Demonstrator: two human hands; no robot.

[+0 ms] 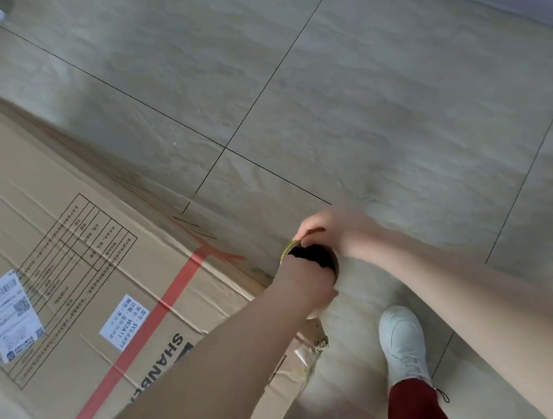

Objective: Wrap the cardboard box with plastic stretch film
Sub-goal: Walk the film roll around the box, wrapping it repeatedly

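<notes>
Left hand (310,285) clasps the film roll (315,255), right hand (338,232) pinches its rim. Cardboard box (50,209) lies at nine o'clock

Tiled floor (376,92), cardboard box (57,251) lying flat

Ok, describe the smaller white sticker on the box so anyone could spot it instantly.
Start at the big cardboard box on the left and follow its red tape stripe. The small white sticker sits beside that stripe, by the black lettering. Unlike the larger shipping label further left, it has no barcodes, only text.
</notes>
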